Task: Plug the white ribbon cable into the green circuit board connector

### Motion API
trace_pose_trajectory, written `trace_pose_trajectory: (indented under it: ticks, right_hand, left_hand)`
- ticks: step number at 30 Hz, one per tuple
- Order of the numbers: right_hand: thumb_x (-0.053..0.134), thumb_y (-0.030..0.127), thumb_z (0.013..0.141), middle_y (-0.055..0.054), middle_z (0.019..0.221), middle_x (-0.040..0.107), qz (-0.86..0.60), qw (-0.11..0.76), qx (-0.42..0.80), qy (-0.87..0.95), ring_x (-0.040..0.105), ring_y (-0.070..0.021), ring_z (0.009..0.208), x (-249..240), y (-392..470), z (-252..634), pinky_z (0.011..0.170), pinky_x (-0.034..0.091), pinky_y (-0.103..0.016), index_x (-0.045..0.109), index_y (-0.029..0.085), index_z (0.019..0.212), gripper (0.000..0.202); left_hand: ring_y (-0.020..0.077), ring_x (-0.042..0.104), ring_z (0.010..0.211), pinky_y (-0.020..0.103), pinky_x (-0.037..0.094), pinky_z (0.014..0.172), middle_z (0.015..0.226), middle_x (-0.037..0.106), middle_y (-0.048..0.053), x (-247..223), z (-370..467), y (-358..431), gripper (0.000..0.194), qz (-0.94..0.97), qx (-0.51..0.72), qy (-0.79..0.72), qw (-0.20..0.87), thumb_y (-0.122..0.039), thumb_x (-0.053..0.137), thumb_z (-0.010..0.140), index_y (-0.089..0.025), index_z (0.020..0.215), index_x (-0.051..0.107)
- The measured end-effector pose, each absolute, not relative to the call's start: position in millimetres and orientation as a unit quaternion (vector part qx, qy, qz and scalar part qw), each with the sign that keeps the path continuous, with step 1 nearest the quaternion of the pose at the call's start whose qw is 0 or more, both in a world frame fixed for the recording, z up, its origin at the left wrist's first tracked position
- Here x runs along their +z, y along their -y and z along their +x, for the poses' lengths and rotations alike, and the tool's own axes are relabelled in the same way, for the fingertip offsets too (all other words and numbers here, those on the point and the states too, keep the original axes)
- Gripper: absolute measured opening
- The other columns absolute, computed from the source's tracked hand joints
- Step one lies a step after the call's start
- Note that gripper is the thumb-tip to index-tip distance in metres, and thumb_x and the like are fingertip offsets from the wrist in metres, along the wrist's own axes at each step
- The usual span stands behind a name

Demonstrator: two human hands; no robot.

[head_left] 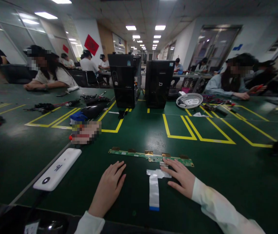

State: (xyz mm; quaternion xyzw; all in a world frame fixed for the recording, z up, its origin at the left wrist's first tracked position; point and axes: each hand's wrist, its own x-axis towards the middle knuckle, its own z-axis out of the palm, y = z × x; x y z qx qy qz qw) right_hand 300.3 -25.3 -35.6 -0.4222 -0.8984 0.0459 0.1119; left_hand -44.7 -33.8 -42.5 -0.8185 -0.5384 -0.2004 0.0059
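A long, narrow green circuit board (pixel 139 154) lies across the dark green table in front of me. From its lower edge a white flat ribbon cable (pixel 154 190) with a blue end runs toward me, folded near the board. My right hand (pixel 179 175) rests at the board's right part, fingers spread, its fingertips by the connector where the cable meets the board. My left hand (pixel 111 185) lies on the table below the board's left half, fingers stretched out, apart from the board and holding nothing.
A white power bank marked 16 (pixel 57 169) lies at left. Two black computer towers (pixel 159 84) stand beyond the board. A white round basket (pixel 189 100), cables (pixel 48 106) and yellow tape outlines (pixel 181 137) are on the table. Other people sit farther away.
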Motion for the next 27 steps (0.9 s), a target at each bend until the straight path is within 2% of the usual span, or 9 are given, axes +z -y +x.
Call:
trace_pose_trajectory:
  ticks: [8, 19, 23, 27]
  right_hand:
    - [0.040, 0.047, 0.095, -0.007, 0.148, 0.038, -0.487, 0.115, 0.008, 0.866, 0.034, -0.0251, 0.136, -41.3, 70.1, 351.2, 0.110, 0.032, -0.050, 0.046, 0.029, 0.139, 0.048]
    - [0.038, 0.041, 0.094, -0.007, 0.148, 0.038, -0.629, 0.149, -0.065, 0.760, 0.042, -0.0289, 0.131, -73.0, 163.8, 468.0, 0.103, 0.042, -0.051, 0.046, 0.028, 0.139, 0.048]
    - [0.039, 0.039, 0.092, -0.011, 0.143, 0.043, -0.671, 0.133, -0.118, 0.720, 0.048, -0.0304, 0.125, -88.4, 187.4, 501.6, 0.098, 0.047, -0.049, 0.049, 0.023, 0.137, 0.049]
    - [0.033, 0.043, 0.093, -0.018, 0.135, 0.049, -0.733, 0.122, -0.150, 0.652, 0.050, -0.0329, 0.122, -99.7, 200.0, 511.1, 0.099, 0.045, -0.051, 0.054, 0.014, 0.132, 0.053]
  left_hand:
    - [0.0229, 0.047, 0.128, 0.048, 0.039, 0.107, 0.136, 0.054, 0.006, -46.2, -47.1, 33.7, 0.040, -0.817, -0.200, 0.541, -0.008, -0.035, 0.040, 0.094, -0.023, 0.131, 0.051]
    - [0.0262, 0.048, 0.127, 0.051, 0.040, 0.105, 0.137, 0.053, 0.009, -53.6, -52.2, 30.4, 0.045, -0.824, -0.190, 0.534, -0.001, -0.041, 0.038, 0.094, -0.021, 0.133, 0.050]
    - [0.0271, 0.047, 0.128, 0.052, 0.039, 0.106, 0.139, 0.051, 0.008, -58.3, -56.7, 28.0, 0.047, -0.826, -0.186, 0.531, -0.005, -0.041, 0.040, 0.093, -0.023, 0.134, 0.049]
    - [0.0275, 0.047, 0.128, 0.051, 0.039, 0.106, 0.140, 0.050, 0.008, -60.0, -57.9, 27.2, 0.048, -0.827, -0.187, 0.530, -0.001, -0.043, 0.038, 0.093, -0.022, 0.135, 0.049]
